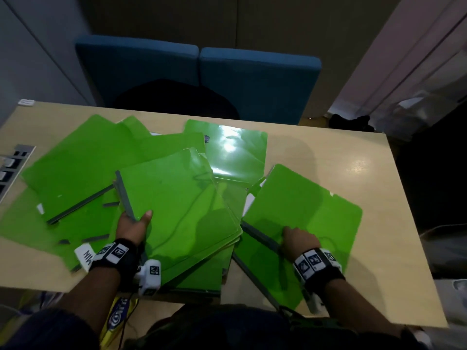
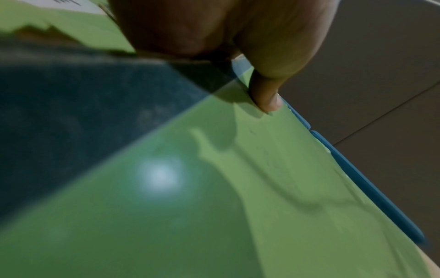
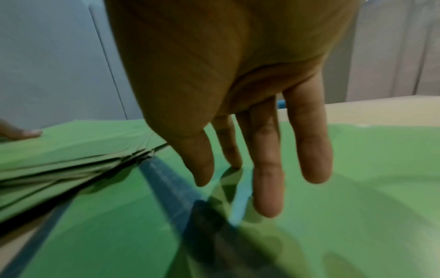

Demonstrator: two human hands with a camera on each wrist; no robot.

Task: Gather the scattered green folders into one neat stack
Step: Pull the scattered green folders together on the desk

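Observation:
Several green folders with grey spines lie scattered over a pale wooden table (image 1: 358, 157). My left hand (image 1: 137, 221) grips the left spine edge of a raised stack of folders (image 1: 182, 205) in the middle. Its thumb (image 2: 267, 99) presses on the top cover, and the other fingers are hidden beneath. My right hand (image 1: 293, 234) rests with nearly straight fingers (image 3: 269, 205) on a single folder (image 1: 305, 198) to the right, close to its grey spine (image 3: 166, 184). More folders lie spread at the left (image 1: 83, 168), and a glossy one (image 1: 235, 150) lies at the back.
Two blue chairs (image 1: 252, 79) stand behind the table's far edge, with a dark object (image 1: 177, 99) on one. A socket panel (image 1: 12, 165) sits at the table's left edge. A white label (image 1: 84, 256) lies by my left wrist. Bare tabletop shows at the right.

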